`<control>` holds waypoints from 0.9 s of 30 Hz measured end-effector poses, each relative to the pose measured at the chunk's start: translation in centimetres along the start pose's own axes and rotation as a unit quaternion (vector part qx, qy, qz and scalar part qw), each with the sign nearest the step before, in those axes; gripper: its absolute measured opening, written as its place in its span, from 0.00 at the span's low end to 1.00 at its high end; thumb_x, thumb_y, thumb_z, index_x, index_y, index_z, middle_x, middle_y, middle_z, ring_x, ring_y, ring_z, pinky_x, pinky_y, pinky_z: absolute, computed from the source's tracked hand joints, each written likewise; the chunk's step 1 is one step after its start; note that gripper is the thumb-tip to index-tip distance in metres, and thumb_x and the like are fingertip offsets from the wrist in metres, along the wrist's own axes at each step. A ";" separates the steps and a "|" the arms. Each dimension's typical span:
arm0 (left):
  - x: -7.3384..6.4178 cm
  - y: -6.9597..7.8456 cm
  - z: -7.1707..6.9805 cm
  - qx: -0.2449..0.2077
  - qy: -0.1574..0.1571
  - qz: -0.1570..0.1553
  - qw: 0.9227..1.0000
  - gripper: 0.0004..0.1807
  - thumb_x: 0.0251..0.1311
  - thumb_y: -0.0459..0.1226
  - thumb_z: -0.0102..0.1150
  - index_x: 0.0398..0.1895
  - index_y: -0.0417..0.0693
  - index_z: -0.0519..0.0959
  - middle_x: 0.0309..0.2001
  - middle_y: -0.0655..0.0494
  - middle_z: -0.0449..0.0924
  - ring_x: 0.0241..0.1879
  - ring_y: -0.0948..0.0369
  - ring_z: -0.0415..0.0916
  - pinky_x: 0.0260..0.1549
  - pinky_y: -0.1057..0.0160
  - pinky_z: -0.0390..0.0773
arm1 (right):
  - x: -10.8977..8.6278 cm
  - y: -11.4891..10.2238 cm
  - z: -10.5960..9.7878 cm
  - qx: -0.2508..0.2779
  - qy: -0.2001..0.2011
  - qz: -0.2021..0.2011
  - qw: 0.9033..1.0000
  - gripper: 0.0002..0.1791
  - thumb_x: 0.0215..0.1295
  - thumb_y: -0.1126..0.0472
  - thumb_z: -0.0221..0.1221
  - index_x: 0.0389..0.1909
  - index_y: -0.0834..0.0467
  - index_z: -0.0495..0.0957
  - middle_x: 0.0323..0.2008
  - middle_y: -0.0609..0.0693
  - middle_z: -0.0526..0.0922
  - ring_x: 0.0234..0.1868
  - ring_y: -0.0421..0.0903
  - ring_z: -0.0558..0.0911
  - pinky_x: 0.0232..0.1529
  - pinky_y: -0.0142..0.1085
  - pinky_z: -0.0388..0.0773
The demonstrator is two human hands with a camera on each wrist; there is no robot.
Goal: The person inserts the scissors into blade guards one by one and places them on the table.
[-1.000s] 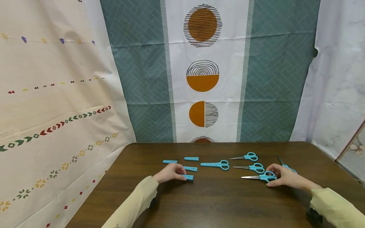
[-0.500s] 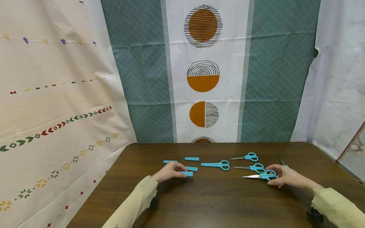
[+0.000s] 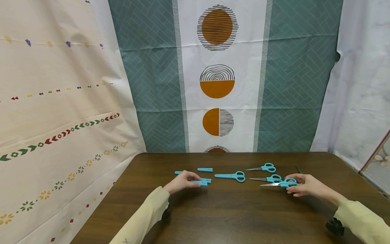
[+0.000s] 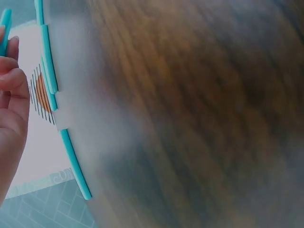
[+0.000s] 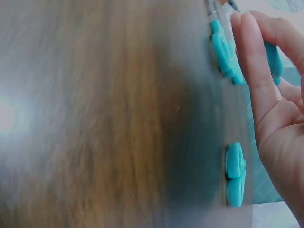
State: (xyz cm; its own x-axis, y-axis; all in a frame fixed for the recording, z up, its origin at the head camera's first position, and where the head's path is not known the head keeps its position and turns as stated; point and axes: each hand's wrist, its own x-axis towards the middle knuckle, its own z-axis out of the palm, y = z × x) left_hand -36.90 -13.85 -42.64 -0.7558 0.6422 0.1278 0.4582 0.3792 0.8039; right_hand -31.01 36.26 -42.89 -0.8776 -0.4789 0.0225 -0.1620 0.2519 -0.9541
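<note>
My left hand [image 3: 181, 181] pinches a light-blue scissor sheath [image 3: 200, 183], its open end pointing right; the left wrist view shows the sheath [image 4: 5, 31] raised above the others. Just behind it, partly overlapped, lies a second sheath [image 3: 207, 180]. On the right side, my right hand [image 3: 310, 186] holds a pair of blue-handled scissors [image 3: 284, 183] by the finger loops, blades pointing left. Part of one loop [image 5: 274, 61] shows between the fingers in the right wrist view. Close behind are other bare scissors [image 3: 274, 178]. The two hands are well apart.
A sheathed pair of scissors [image 3: 230, 176] lies mid-table, with unsheathed scissors [image 3: 264, 168] to its right. Two more sheaths [image 3: 205, 169] lie at the back left. A blade [image 3: 298, 169] shows behind the right hand. Curtains [image 3: 161, 101] hang beyond the wooden table [image 3: 231, 217].
My left hand has lifted its sheath slightly up and away from me. My right hand has raised its scissors, which now overlap the pair behind. The other things stay put.
</note>
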 end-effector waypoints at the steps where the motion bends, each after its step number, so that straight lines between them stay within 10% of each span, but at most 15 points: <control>1: 0.0 0.0 0.0 -0.007 0.000 0.001 1.000 0.11 0.54 0.35 0.63 0.39 0.40 0.80 0.29 0.58 0.79 0.20 0.63 0.67 0.21 0.67 0.69 | 0.1 0.0 -0.1 0.013 -0.001 0.000 1.000 0.30 0.61 0.69 0.55 0.56 0.82 0.52 0.42 0.65 0.76 0.40 0.55 0.79 0.37 0.46 0.75; 18: 0.4 0.4 0.2 -0.002 0.001 0.022 1.000 0.10 0.57 0.35 0.59 0.41 0.41 0.80 0.25 0.41 0.74 0.17 0.64 0.62 0.19 0.65 0.66 | 0.8 -0.1 0.1 0.167 -0.052 -0.003 0.985 0.21 0.66 0.72 0.46 0.54 0.71 0.48 0.42 0.58 0.75 0.42 0.48 0.78 0.41 0.39 0.74; 27: 0.3 0.9 0.2 0.002 0.015 0.013 1.000 0.12 0.60 0.36 0.55 0.45 0.41 0.79 0.18 0.55 0.67 0.17 0.63 0.60 0.18 0.68 0.62 | 1.5 -0.8 0.9 0.226 -0.062 0.013 0.972 0.23 0.69 0.72 0.42 0.53 0.71 0.37 0.37 0.56 0.71 0.34 0.42 0.75 0.34 0.31 0.74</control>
State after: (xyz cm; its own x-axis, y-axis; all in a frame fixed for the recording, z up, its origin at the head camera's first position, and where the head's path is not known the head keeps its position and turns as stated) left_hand -36.65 -13.22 -42.01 -0.7568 0.6319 0.1669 0.4806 0.3650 0.7973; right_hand -31.84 34.59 -42.37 -0.8131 -0.5820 -0.0123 0.0983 -0.1165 -0.9883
